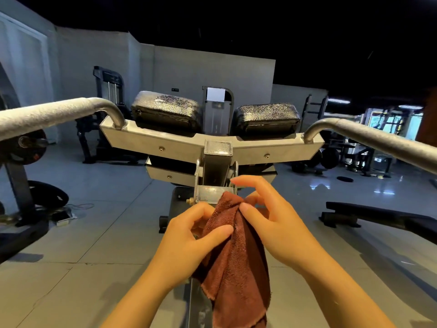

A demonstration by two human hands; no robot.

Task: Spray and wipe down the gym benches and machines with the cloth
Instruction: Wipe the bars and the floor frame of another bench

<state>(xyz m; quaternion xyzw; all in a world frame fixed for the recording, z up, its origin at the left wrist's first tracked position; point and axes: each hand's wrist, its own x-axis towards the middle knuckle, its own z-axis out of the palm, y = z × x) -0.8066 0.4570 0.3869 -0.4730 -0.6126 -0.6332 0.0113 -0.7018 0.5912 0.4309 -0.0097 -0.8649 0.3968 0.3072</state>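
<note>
A dark red cloth [236, 261] hangs between my two hands, just below the centre of a grey metal machine. My left hand [189, 235] grips the cloth's left fold with the thumb pressed on it. My right hand [267, 216] pinches the cloth's top corner with thumb and finger, its other fingers spread. The cloth's top touches the machine's metal bracket [208, 194] under the crossbar [212, 143]. Two black pads [168, 110] [267, 117] sit behind the crossbar. Curved handles reach out to the left [54, 112] and right [369, 133]. No spray bottle is in view.
A weight plate [22, 144] on a dark rack stands at the left, with more plates and cables on the floor. A low black bench [378, 215] lies at the right. Other machines line the back wall on a grey tiled floor [94, 233].
</note>
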